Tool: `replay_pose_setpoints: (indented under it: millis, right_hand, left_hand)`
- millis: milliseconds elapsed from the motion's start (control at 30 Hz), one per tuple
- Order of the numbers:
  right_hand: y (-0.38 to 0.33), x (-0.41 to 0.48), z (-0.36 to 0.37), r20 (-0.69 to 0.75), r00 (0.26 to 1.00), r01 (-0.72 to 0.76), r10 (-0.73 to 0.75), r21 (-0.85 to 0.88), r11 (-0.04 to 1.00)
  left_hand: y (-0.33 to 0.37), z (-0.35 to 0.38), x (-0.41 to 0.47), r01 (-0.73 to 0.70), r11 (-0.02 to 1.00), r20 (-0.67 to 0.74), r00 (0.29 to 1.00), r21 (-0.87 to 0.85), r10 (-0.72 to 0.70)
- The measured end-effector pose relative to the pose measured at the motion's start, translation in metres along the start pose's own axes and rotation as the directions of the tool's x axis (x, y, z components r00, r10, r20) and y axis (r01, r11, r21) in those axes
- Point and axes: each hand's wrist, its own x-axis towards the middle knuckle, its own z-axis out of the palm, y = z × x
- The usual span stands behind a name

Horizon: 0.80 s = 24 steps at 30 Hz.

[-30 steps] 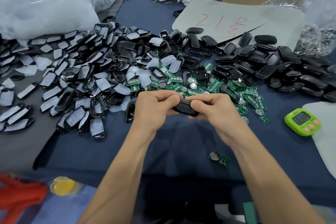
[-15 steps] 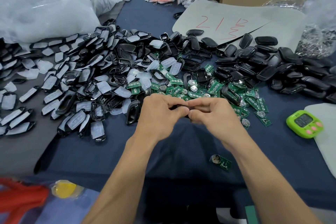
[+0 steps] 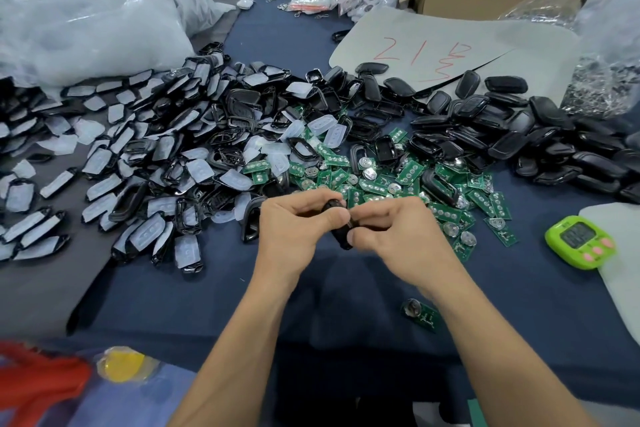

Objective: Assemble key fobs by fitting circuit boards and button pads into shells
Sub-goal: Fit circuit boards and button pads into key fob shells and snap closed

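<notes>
Both hands hold one black key fob shell (image 3: 341, 234) above the blue cloth. My left hand (image 3: 294, 229) grips its upper end with curled fingers and thumb. My right hand (image 3: 394, 236) pinches its lower end. The fob stands nearly on end between them, mostly hidden by fingers. Behind the hands lies a heap of green circuit boards (image 3: 384, 180). To the left spreads a pile of shell halves with white button pads (image 3: 145, 163). A pile of closed black shells (image 3: 519, 135) lies at the right.
One loose circuit board (image 3: 420, 314) lies near my right forearm. A green timer (image 3: 580, 241) sits at the right. Grey card with red writing (image 3: 426, 48), a cardboard box (image 3: 460, 0) and plastic bags (image 3: 79, 21) stand at the back. A yellow object (image 3: 121, 364) lies front left.
The fob has turned from lying level between the hands to nearly upright. Both hands have shifted their hold on it and stayed in the same place.
</notes>
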Motion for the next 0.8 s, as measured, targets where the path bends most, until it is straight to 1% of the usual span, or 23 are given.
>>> replay_pose_setpoints:
  millis: [33,67,133,200,233,267,367,433,567,733,800]
  right_hand:
    - [0.002,-0.001,0.002,-0.001,1.000,-0.010,0.010,0.135,0.991]
    - [0.004,-0.003,0.005,0.001,1.000,-0.018,0.018,0.279,0.960]
    - [0.006,-0.003,0.016,0.006,0.998,-0.061,0.069,0.549,0.834]
    - [0.006,-0.002,0.027,-0.012,0.991,-0.088,0.137,0.709,0.699]
    - [0.006,-0.001,0.030,-0.031,0.987,-0.084,0.160,0.746,0.660]
    - [0.005,-0.001,0.034,-0.054,0.983,-0.072,0.174,0.761,0.644]
    - [0.002,-0.002,0.042,-0.117,0.980,-0.022,0.163,0.746,0.666]
    - [0.001,-0.004,0.045,-0.103,0.984,-0.022,0.146,0.740,0.672]
    - [-0.001,-0.006,0.042,-0.086,0.991,-0.013,0.099,0.688,0.726]
    - [-0.002,-0.006,0.046,-0.140,0.987,0.034,0.081,0.672,0.740]
    - [0.000,-0.006,0.047,-0.157,0.983,0.039,0.096,0.688,0.724]
  left_hand:
    - [0.004,0.000,-0.001,-0.012,1.000,0.031,0.999,-0.026,0.012]
    - [0.007,0.000,0.000,-0.005,0.998,0.042,0.999,-0.059,0.008]
    - [0.013,0.003,0.001,0.079,0.990,0.046,0.996,-0.118,-0.074]
    - [0.018,0.012,-0.001,0.196,0.977,0.058,0.980,-0.084,-0.191]
    - [0.019,0.017,-0.003,0.232,0.971,0.048,0.972,-0.062,-0.229]
    - [0.018,0.022,-0.005,0.240,0.969,0.024,0.971,-0.059,-0.238]
    - [0.020,0.032,-0.012,0.216,0.965,-0.079,0.970,-0.145,-0.229]
    - [0.021,0.034,-0.015,0.197,0.966,-0.126,0.968,-0.165,-0.219]
    - [0.021,0.032,-0.017,0.162,0.984,-0.136,0.976,-0.070,-0.170]
    - [0.020,0.036,-0.016,0.090,0.995,-0.195,0.976,-0.041,-0.097]
    - [0.021,0.038,-0.015,0.102,0.993,-0.191,0.975,-0.053,-0.111]
